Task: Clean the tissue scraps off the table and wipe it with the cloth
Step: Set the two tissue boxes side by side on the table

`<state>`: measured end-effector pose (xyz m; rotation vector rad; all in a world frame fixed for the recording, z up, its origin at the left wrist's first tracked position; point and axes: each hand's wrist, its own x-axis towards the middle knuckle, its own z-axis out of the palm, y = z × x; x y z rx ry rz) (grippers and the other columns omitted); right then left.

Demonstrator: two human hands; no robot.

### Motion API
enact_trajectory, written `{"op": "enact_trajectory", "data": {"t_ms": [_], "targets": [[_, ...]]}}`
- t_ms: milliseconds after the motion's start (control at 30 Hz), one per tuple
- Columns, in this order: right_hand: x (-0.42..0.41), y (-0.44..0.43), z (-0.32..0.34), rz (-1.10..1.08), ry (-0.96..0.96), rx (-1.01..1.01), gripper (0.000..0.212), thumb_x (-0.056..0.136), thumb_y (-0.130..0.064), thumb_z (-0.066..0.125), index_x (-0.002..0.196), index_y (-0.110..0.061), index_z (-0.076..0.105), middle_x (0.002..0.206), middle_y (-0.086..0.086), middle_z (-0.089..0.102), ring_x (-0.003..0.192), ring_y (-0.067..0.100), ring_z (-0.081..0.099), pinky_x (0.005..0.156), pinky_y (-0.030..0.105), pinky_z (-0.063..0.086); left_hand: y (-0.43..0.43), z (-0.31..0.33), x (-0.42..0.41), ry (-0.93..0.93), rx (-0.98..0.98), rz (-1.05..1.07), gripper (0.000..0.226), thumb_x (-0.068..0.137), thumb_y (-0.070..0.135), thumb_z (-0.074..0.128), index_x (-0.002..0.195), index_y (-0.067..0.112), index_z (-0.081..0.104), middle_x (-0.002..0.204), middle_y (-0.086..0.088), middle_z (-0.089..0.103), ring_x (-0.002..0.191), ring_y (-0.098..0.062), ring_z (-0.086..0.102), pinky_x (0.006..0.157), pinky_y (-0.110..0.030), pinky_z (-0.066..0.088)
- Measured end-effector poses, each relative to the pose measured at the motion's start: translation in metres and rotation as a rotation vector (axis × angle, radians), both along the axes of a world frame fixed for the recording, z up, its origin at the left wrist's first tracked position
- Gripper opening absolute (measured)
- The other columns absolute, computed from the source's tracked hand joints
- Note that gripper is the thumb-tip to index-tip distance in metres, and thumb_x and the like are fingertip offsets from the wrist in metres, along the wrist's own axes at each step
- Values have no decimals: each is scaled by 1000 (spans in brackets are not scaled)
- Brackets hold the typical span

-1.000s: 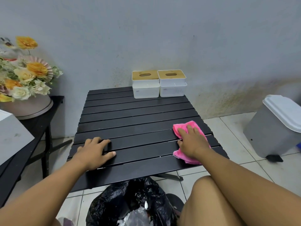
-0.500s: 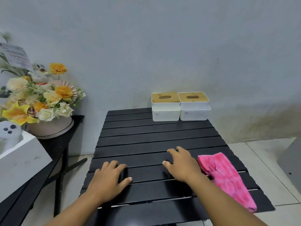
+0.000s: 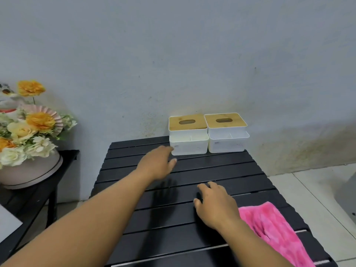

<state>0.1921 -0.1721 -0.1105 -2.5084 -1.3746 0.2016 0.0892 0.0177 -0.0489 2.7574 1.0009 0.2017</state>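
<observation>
Our left hand hovers, fingers loose, grasping nothing; tissue box just beyond them. Our right hand on table, fingers released; pink cloth just right of them, unheld. We see no scraps. We judge: wiping step; next, regrip cloth.

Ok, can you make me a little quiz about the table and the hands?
1. True or false: the pink cloth lies on the table, and no hand holds it.
2. How many white boxes with wooden lids stand by the wall?
3. The left hand reaches toward: A) the left box, B) the cloth, C) the table's front edge.
Key: 1 true; 2 two; 3 A.
</observation>
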Motion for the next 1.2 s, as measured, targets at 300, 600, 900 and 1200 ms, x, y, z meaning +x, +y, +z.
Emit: {"op": "enact_trajectory", "data": {"t_ms": [300, 600, 900, 1200], "targets": [[132, 44, 28, -133, -232, 68, 40, 93, -30, 45, 132, -26, 48, 131, 4, 52, 117, 29, 49, 75, 38, 43, 43, -10, 64, 161, 78, 34, 29, 97, 30, 40, 120, 14, 49, 127, -8, 54, 112, -32, 50, 91, -48, 47], [214, 80, 40, -165, -366, -158, 45, 95, -24, 40, 140, -26, 39, 136, 8, 50, 131, 32, 37, 95, 44, 43, 63, -28, 44, 40, 374, -3, 31, 100, 36, 43, 93, 11, 59, 94, -8, 61, 87, -29, 54, 64, -36, 41], [140, 95, 39, 64, -421, 86, 17, 94, -31, 48, 81, -21, 52, 90, 10, 62, 80, 34, 56, 60, 32, 35, 72, -33, -33, 24, 392, 87, 29, 98, 40, 45, 79, 17, 44, 76, -1, 47, 78, -29, 52, 61, -36, 40], [101, 94, 40, 115, -360, 127, 19, 94, -33, 51, 95, -22, 66, 91, 8, 65, 81, 31, 59, 58, 32, 38, 49, -26, -87, 61, 375, 170, 29, 99, 39, 41, 89, 15, 54, 86, -4, 58, 85, -27, 55, 64, -38, 47]]}}
